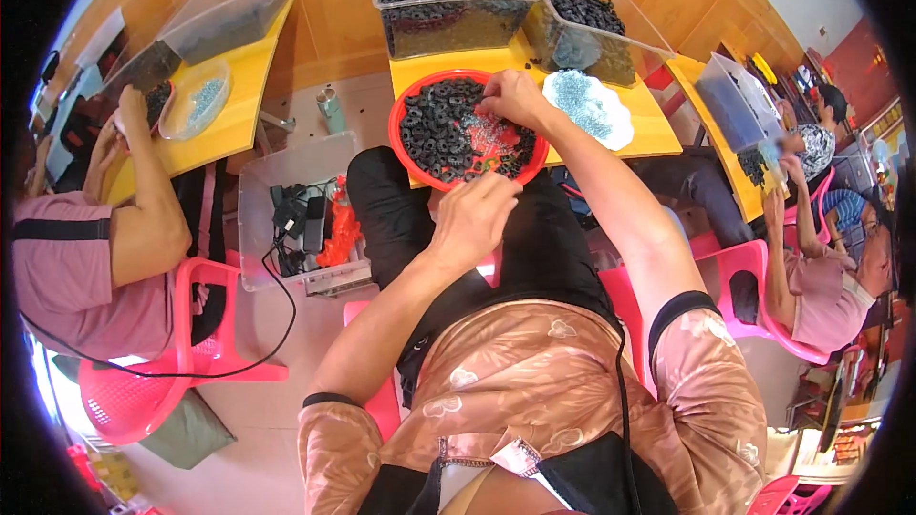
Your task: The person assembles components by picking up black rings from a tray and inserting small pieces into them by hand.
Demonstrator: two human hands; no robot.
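A red round basin (393, 138) sits at the table's near edge, just above my lap. Black ring-shaped parts (441, 124) fill much of it, and small silvery pieces (482, 138) lie among them on the right side. Over the basin's near rim is my left hand (477, 217), its fingers pinched together; whatever they hold is too small to tell. My right hand (518, 100) reaches into the basin's far right part with bent, closed fingers, their tips partly hidden. A white tray (618, 124) heaped with small silvery pieces (582, 103) lies right of the basin.
Two clear bins (458, 30) (611, 50) of black parts stand at the back of the yellow table (658, 133). On the floor to the left is a clear box (267, 200) with cables and a red bag. Co-workers (86, 238) (830, 296) sit on both sides on pink chairs.
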